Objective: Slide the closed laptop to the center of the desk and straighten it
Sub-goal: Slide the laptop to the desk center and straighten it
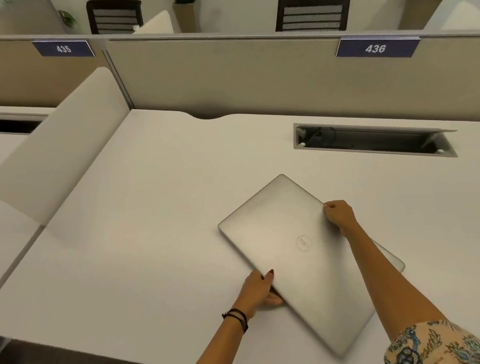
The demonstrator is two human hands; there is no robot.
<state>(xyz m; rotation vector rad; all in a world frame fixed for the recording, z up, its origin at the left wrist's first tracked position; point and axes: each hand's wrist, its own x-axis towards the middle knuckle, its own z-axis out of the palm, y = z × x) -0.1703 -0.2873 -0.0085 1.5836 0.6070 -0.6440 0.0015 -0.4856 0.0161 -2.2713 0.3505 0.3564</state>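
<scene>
A closed silver laptop (295,252) lies on the white desk (137,227), right of the middle and turned at a strong angle, one corner pointing away from me and one reaching the desk's front edge. My left hand (261,291) grips its left long edge, thumb on the lid and fingers beneath. My right hand (339,216) clasps the opposite long edge, and its forearm crosses over the lid's right side.
An open cable tray (372,139) is cut into the desk at the back right. A beige partition (222,72) with a sign reading 436 runs along the back. A white side divider (54,158) stands on the left. The desk's front edge is close below the laptop.
</scene>
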